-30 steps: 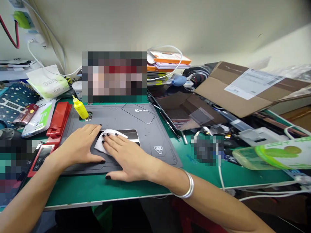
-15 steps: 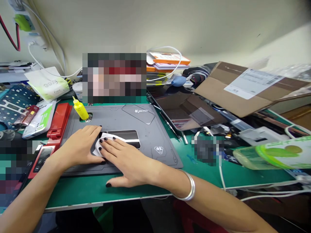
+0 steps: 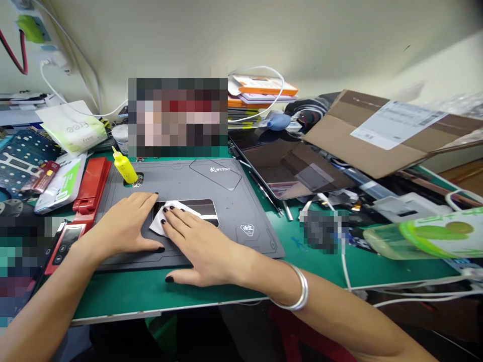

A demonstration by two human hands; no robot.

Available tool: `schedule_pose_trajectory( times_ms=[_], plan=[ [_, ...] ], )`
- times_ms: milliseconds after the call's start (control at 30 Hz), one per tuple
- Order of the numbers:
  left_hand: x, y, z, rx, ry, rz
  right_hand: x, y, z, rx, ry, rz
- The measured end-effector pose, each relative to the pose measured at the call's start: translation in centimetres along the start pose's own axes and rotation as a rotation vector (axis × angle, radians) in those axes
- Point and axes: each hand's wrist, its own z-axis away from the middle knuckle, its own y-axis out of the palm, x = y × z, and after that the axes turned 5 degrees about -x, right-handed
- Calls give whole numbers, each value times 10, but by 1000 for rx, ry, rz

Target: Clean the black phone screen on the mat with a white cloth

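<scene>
Two hands lie spread flat, neither gripping: my right hand (image 3: pixel 199 249) has its fingers (image 3: pixel 177 221) on a white wipe (image 3: pixel 156 229) over a dark glass panel (image 3: pixel 207 211), whose long axis runs left to right mid-frame; my left hand (image 3: pixel 124 226) rests just beside it on the gray repair mat (image 3: pixel 222 186).

Toward 11 o'clock, a tilted yellow squeeze bottle (image 3: pixel 125 168) and a red plastic case (image 3: pixel 91 183) on the green desk (image 3: pixel 124 296); toward 2 o'clock, a dark tablet (image 3: pixel 290 168), a blue air blower (image 3: pixel 279 121) behind it, and a cardboard box flap (image 3: pixel 332 136) bearing a white shipping label (image 3: pixel 396 124).
</scene>
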Motion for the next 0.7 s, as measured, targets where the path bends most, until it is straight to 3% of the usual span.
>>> schedule_pose_trajectory(
  times_ms=[300, 533, 700],
  plan=[
    [2, 2, 0, -24, 8, 15, -19, -3, -6, -8, 124, 42],
    [0, -1, -1, -1, 11, 15, 3, -1, 0, 21, -44, -21],
    [1, 1, 0, -10, 4, 34, -9, 4, -2, 3, 128, 23]
  ],
)
